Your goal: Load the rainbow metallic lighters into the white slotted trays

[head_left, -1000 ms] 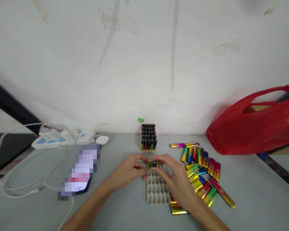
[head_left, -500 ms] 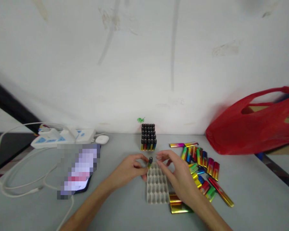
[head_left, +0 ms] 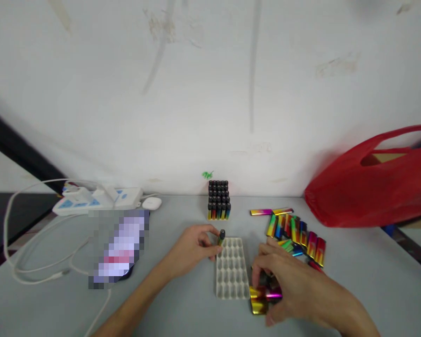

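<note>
We see that the right hand [head_left: 291,285] has left the far-left corner of the pale grey tray of moulded pockets [head_left: 232,267] and come down over the glossy gold-and-magenta metallic bars [head_left: 258,306] just beside the tray. Its thumb and curled fingers are well parted; with the blur, we cannot tell whether they have hold of a bar.

That leaves the left hand [head_left: 192,245] alone to steady the small black-capped cylinder with a yellow-green body [head_left: 221,236]. Thumb and forefinger are closed about its lower part, with its cap showing above their tips. We find it nearly upright at the tray's corner, though the fingers hide whether it sits in a pocket.

Beyond those left fingertips stands an upright block of black-capped, bright-bodied cylinders [head_left: 219,199]; beyond the right knuckles lie more shiny multicoloured pieces [head_left: 294,229].
</note>
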The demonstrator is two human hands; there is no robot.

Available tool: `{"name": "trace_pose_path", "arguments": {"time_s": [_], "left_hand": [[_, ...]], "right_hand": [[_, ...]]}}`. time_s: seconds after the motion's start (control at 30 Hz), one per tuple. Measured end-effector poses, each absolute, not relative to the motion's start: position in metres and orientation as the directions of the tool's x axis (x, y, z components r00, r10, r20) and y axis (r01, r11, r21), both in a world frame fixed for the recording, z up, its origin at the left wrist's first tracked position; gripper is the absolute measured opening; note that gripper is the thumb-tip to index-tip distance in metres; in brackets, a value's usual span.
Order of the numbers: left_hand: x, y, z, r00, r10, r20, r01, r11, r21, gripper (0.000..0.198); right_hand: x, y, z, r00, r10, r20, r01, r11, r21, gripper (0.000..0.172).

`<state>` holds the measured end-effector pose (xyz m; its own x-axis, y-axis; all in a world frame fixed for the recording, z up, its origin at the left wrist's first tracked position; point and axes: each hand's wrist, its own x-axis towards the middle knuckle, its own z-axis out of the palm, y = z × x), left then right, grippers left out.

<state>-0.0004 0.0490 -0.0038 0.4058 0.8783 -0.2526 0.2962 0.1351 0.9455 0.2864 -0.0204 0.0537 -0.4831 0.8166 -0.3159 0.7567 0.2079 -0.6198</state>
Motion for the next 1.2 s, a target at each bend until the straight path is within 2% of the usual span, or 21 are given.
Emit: {"name": "trace_pose_path", "arguments": {"time_s": [0.1,0.33,0.57,0.83,0.93,1.2], "left_hand": [[0.0,0.049,-0.004,0.4,0.881,-0.255,0.296,0.139,0.945,0.046],[0.0,0.05,-0.006,0.409,0.877,-0.254,0.275,0.147,0.95,0.046],[0.0,0.049,-0.002,0.416,0.874,-0.252,0.306,0.126,0.944,0.044],[0.0,0.049,-0.003,0.419,0.872,-0.254,0.292,0.135,0.947,0.04],[0.0,0.049,-0.002,0.431,0.867,-0.25,0.296,0.126,0.947,0.039],[0.001,0.049,-0.002,0.419,0.871,-0.258,0.304,0.133,0.943,0.04]], "right_hand": [[0.277,-0.027,0.053,-0.452,0.855,-0.253,0.784,0.246,-0.57,0.036],[0.272,-0.021,0.054,-0.437,0.885,-0.163,0.803,0.301,-0.515,0.042],[0.269,-0.017,0.059,-0.419,0.899,-0.128,0.819,0.314,-0.481,0.026],[0.264,-0.014,0.058,-0.4,0.916,-0.035,0.864,0.364,-0.349,0.024],[0.265,-0.013,0.059,-0.364,0.931,-0.037,0.888,0.334,-0.317,0.019],[0.264,-0.012,0.057,-0.351,0.935,-0.057,0.903,0.321,-0.286,0.021]]}}
